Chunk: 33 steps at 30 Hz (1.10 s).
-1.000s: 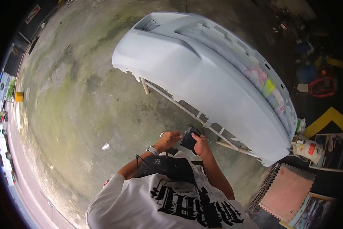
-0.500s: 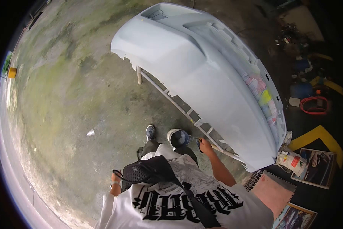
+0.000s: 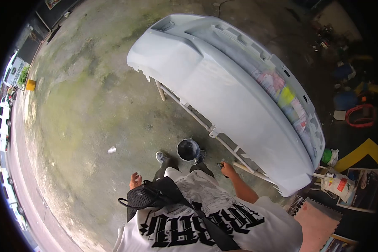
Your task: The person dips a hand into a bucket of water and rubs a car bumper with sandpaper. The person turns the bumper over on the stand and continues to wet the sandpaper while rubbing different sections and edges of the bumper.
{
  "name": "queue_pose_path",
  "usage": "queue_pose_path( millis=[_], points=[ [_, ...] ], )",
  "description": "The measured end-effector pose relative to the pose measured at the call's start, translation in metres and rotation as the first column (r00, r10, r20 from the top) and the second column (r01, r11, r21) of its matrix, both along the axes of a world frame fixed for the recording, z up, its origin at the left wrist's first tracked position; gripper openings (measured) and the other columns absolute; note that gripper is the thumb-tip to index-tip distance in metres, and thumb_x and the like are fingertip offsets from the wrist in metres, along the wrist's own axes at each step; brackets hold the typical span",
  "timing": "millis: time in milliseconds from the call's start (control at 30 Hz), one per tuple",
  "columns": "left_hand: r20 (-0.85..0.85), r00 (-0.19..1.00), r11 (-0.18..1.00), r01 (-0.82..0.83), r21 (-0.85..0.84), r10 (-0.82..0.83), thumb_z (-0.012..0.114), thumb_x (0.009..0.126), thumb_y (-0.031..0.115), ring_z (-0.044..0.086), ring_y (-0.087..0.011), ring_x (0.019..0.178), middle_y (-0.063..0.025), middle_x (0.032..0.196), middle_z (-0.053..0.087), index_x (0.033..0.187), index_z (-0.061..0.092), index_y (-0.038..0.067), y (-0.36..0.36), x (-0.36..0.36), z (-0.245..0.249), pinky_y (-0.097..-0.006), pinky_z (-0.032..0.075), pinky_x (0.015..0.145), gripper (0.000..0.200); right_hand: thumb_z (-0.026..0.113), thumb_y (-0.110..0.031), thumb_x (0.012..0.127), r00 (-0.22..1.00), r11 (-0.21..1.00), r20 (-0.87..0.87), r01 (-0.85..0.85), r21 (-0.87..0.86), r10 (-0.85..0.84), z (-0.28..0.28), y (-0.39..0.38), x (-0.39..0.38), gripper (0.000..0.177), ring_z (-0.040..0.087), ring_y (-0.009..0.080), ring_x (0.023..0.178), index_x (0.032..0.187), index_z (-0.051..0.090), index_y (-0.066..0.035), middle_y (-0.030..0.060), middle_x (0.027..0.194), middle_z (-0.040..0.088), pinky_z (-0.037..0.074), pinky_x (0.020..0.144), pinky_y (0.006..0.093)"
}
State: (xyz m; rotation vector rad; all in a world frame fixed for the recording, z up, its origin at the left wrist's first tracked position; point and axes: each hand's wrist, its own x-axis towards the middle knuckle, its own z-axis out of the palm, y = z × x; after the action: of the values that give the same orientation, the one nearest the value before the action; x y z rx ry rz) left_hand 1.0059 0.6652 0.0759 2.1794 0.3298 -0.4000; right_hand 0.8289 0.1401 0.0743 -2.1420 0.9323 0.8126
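A car bumper (image 3: 189,63) in pale grey lies across a stand of metal pipes (image 3: 189,113), ahead and to the right. My right hand (image 3: 228,169) is closed around a small dark object (image 3: 221,166), close to the bumper's lower edge; its kind is not clear. On the left, my left hand (image 3: 135,180) hangs beside the black bag (image 3: 149,194) on my front, fingers loosely apart and holding nothing. A dark-lined bucket (image 3: 188,150) stands on the floor by my feet.
A crumpled pale scrap (image 3: 111,149) lies on the stained concrete floor. At right are a white bag (image 3: 339,186), a pink spiral-bound sheet (image 3: 317,220), a red coiled hose (image 3: 360,116) and a yellow floor marking (image 3: 363,153). Parked vehicles (image 3: 4,122) line the far left.
My view has shifted, and the bumper appears lower. My left hand has come forward out from beside the bag. The bucket now shows more fully, with my right hand farther from it.
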Motion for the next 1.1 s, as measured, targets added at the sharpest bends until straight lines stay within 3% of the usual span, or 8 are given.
queue_pose_path(
  millis=[67,133,200,467,633,733,833,1100],
  points=[
    [0.047,0.999,1.0,0.003,-0.016,-0.002,0.07,0.095,0.032,0.071,-0.0302,0.086,-0.0191,0.102,0.074,0.122,0.061,0.006,0.011,0.024,0.002,-0.0426,0.057,0.076,0.038,0.048,-0.017,0.096,0.988,0.99,-0.065,0.137,-0.031,-0.138,0.015,0.002,0.002,0.052,0.068,0.0385,0.104,0.147,0.049,-0.005,0.0246,0.125,0.066,0.053,0.085,0.0453],
    [0.053,0.978,0.978,0.199,0.063,-0.202,0.069,0.095,0.031,0.071,-0.0299,0.085,-0.0186,0.103,0.074,0.129,0.057,0.006,0.053,0.045,-0.037,-0.0423,0.057,0.073,0.043,0.048,-0.018,0.096,0.991,0.989,-0.001,0.132,-0.061,-0.132,0.012,0.006,0.002,0.052,0.067,0.0385,0.106,0.147,0.049,-0.005,0.0245,0.127,0.065,0.053,0.087,0.0447],
    [0.073,0.986,0.968,0.132,0.213,-0.151,0.067,0.096,0.031,0.071,-0.0288,0.083,-0.0177,0.098,0.073,0.128,0.058,0.008,0.08,0.043,-0.073,-0.041,0.056,0.071,0.04,0.048,-0.018,0.097,0.99,0.988,0.062,0.13,-0.086,-0.125,0.01,0.014,0.011,0.052,0.067,0.0386,0.108,0.147,0.048,-0.005,0.0245,0.129,0.064,0.052,0.088,0.0442],
    [-0.245,0.968,0.98,0.093,0.174,-0.048,0.067,0.096,0.032,0.07,-0.0282,0.083,-0.0162,0.097,0.072,0.127,0.059,0.008,0.199,0.033,-0.094,-0.041,0.056,0.07,0.04,0.05,-0.017,0.097,0.962,0.957,-0.023,0.269,-0.107,-0.272,0.019,0.117,0.066,0.045,0.065,0.0393,0.112,0.14,0.053,-0.004,0.024,0.127,0.065,0.051,0.092,0.045],
    [-0.317,0.946,0.98,0.118,0.161,-0.061,0.068,0.095,0.032,0.07,-0.0277,0.083,-0.0152,0.096,0.072,0.126,0.059,0.008,0.251,0.063,-0.091,-0.041,0.056,0.069,0.04,0.05,-0.016,0.095,0.917,0.896,0.128,0.397,-0.198,-0.378,0.019,0.167,0.097,0.04,0.066,0.0399,0.108,0.132,0.058,-0.001,0.0255,0.121,0.066,0.05,0.091,0.0453],
    [-0.33,0.94,0.977,0.139,0.16,-0.079,0.068,0.095,0.033,0.07,-0.0275,0.083,-0.0147,0.095,0.072,0.126,0.06,0.008,0.271,0.095,-0.094,-0.041,0.056,0.069,0.04,0.051,-0.016,0.093,0.875,0.845,0.233,0.474,-0.247,-0.423,0.009,0.186,0.099,0.037,0.067,0.0397,0.099,0.126,0.06,-0.001,0.0242,0.111,0.069,0.051,0.085,0.0459],
    [-0.316,0.939,0.972,0.187,0.141,-0.135,0.068,0.095,0.033,0.07,-0.0272,0.083,-0.0141,0.095,0.071,0.125,0.06,0.008,0.279,0.145,-0.099,-0.041,0.056,0.069,0.04,0.051,-0.015,0.093,0.866,0.861,0.156,0.494,-0.122,-0.475,0.006,0.197,0.104,0.036,0.068,0.0398,0.092,0.124,0.06,0.001,0.0213,0.104,0.071,0.052,0.08,0.046],
    [-0.189,0.942,0.958,0.286,0.015,-0.278,0.069,0.094,0.034,0.07,-0.0265,0.083,-0.0125,0.093,0.071,0.124,0.061,0.007,0.235,0.315,-0.088,-0.041,0.056,0.068,0.04,0.05,-0.018,0.095,0.794,0.793,0.003,0.608,0.051,-0.608,0.036,0.24,0.185,0.029,0.061,0.0245,0.067,0.119,0.062,-0.007,0.0146,0.083,0.065,0.047,0.058,0.0409]
  ],
)
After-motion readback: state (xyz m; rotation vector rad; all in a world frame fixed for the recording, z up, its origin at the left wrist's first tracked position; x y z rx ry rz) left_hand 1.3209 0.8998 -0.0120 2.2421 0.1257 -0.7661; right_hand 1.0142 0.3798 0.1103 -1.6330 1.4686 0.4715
